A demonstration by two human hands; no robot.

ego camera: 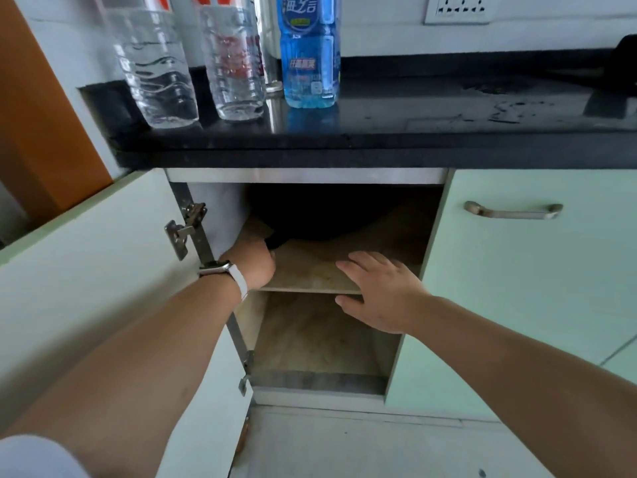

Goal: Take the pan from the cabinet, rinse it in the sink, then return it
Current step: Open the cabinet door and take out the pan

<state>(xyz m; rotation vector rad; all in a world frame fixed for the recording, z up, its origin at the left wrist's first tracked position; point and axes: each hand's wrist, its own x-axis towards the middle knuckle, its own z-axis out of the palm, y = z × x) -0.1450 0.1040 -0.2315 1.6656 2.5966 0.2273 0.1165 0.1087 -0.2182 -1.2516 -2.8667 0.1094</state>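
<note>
A dark round pan sits deep on the upper wooden shelf of the open cabinet, mostly in shadow. My left hand, with a watch on the wrist, reaches onto the shelf at the pan's left edge; its fingers are hidden, so the grip cannot be judged. My right hand is spread flat with straight fingers over the shelf's front edge, holding nothing and apart from the pan.
The cabinet door stands swung open at left. A shut pale green door with a metal handle is at right. On the black countertop stand two clear bottles and a blue bottle. The lower compartment holds nothing visible.
</note>
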